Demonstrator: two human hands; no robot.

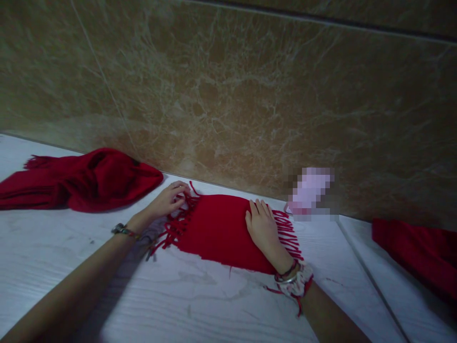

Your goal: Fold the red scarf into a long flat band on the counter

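Note:
A red fringed scarf (223, 231) lies flat, folded into a rectangle, on the white wood-grain surface. At its left end, my left hand (173, 196) has its fingers curled in among the fringe strands, which partly hide the fingertips. My right hand (263, 227) rests palm down on the right part of the cloth, fingers stretched out beside the right fringe. The left fringe is tangled and spread, while the strands on the right lie more evenly.
Another red fringed cloth (103, 183) lies bunched at the left. More red cloth (417, 250) is at the right edge. A pale pink, pixelated object (310, 190) stands by the brown marbled wall (214, 95). A seam (371, 276) crosses the white surface at right.

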